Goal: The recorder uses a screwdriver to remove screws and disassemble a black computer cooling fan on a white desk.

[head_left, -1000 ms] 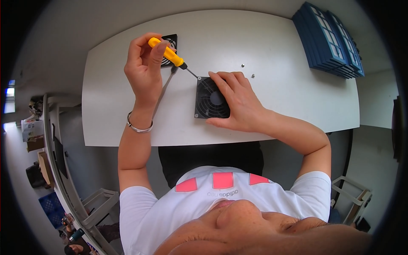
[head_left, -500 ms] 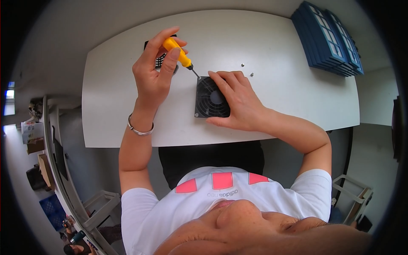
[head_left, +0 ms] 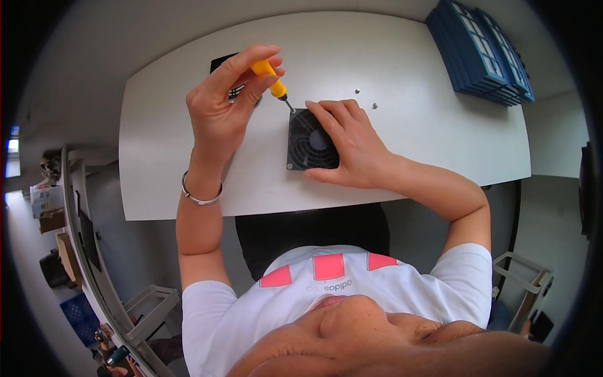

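While the left hand (head_left: 220, 103) pinches a yellow-handled screwdriver (head_left: 270, 77) between thumb and fingers, some of them partly hidden, the tip reaches the far-left corner of a black square fan (head_left: 306, 141); its exact seating is too small to make out. The fan lies flat on the white table (head_left: 440, 144), its right side covered by the right hand (head_left: 358, 141), fingers close together at the far side, thumb spread to the near edge. Two tiny metal pieces (head_left: 375, 105) lie far right of it. Behind the left hand, a black slotted piece (head_left: 223, 61) is mostly hidden.
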A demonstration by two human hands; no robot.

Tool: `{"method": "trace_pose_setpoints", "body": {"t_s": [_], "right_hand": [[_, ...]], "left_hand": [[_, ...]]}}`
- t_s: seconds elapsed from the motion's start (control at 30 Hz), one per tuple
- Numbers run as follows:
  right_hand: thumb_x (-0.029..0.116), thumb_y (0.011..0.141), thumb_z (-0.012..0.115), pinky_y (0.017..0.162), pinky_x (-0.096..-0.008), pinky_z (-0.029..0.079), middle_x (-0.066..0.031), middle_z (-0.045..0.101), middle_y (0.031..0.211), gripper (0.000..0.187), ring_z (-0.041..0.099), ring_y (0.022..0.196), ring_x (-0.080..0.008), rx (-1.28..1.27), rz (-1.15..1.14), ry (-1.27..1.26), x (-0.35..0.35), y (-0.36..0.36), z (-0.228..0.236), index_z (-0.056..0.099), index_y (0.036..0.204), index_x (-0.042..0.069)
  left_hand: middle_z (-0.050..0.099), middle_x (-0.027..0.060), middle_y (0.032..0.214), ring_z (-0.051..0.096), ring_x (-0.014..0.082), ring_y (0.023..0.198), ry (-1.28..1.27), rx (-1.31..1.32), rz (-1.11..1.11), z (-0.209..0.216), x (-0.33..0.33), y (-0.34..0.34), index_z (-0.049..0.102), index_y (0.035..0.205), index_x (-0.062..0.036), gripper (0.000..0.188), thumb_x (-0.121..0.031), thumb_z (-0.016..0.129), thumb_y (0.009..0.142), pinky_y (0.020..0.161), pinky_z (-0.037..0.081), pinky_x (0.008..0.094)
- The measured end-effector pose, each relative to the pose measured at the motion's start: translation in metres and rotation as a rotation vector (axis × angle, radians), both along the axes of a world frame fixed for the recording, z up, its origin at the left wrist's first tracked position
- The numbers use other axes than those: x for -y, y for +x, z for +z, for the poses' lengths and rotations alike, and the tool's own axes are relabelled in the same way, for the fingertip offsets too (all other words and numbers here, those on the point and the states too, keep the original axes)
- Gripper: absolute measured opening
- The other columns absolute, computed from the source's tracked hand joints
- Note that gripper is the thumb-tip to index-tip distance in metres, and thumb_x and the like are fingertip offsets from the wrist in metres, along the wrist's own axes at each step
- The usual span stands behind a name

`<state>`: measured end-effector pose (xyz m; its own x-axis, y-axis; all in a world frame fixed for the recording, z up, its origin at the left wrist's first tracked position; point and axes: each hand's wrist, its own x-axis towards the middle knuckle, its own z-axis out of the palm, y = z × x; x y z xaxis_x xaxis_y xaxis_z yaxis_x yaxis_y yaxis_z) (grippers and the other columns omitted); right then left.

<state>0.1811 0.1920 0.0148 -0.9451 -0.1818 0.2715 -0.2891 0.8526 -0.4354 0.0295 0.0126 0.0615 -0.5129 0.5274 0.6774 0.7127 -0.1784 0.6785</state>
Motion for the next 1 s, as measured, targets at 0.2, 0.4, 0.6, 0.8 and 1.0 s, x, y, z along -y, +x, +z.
{"method": "trace_pose_setpoints", "body": {"t_s": [0.2,0.4,0.6,0.8,1.0], "right_hand": [[0.048,0.071,0.08,0.101,-0.0469,0.038,-0.0205,0.047,0.132,0.1,0.043,0.118,-0.0369,-0.017,0.003,-0.01,0.0,-0.002,-0.002,0.037,0.144,-0.004],[0.049,0.071,0.08,0.101,-0.0475,0.039,-0.0202,0.047,0.132,0.099,0.044,0.118,-0.0366,-0.002,0.001,-0.007,0.001,-0.001,0.0,0.037,0.144,-0.003],[0.049,0.072,0.08,0.101,-0.0477,0.039,-0.0201,0.046,0.133,0.099,0.044,0.119,-0.0369,0.011,0.004,-0.006,0.0,0.0,0.0,0.037,0.144,-0.003],[0.049,0.071,0.08,0.1,-0.0471,0.039,-0.0199,0.047,0.133,0.099,0.044,0.119,-0.0368,-0.002,0.001,0.0,0.0,0.0,-0.001,0.037,0.144,-0.003],[0.048,0.071,0.08,0.1,-0.0472,0.039,-0.0199,0.047,0.133,0.099,0.044,0.119,-0.0369,0.009,-0.007,-0.008,0.001,0.0,-0.001,0.037,0.143,-0.003]], "left_hand": [[0.072,0.0061,0.088,0.072,0.0151,0.08,-0.08,-0.238,0.273,0.0,0.0,0.0,0.071,0.111,-0.0077,0.035,-0.018,0.082,0.079,0.073,0.059,0.0233],[0.072,0.0067,0.096,0.072,0.0156,0.083,-0.099,-0.214,0.327,-0.005,-0.007,0.007,0.068,0.11,-0.0073,0.025,-0.017,0.076,0.088,0.072,0.058,0.0242],[0.072,0.0096,0.109,0.073,0.0207,0.1,-0.036,0.071,-0.108,0.003,-0.002,0.01,0.064,0.123,-0.006,0.028,-0.014,0.065,0.096,0.081,0.059,0.0286],[0.075,0.0101,0.103,0.073,0.0215,0.098,-0.082,-0.008,-0.127,0.006,0.001,0.003,0.066,0.123,-0.0052,0.027,-0.008,0.061,0.097,0.081,0.061,0.028],[0.075,0.0073,0.1,0.074,0.019,0.094,-0.088,-0.076,-0.004,0.008,-0.009,0.013,0.069,0.118,-0.0072,0.026,-0.01,0.067,0.092,0.078,0.061,0.0263]]}}
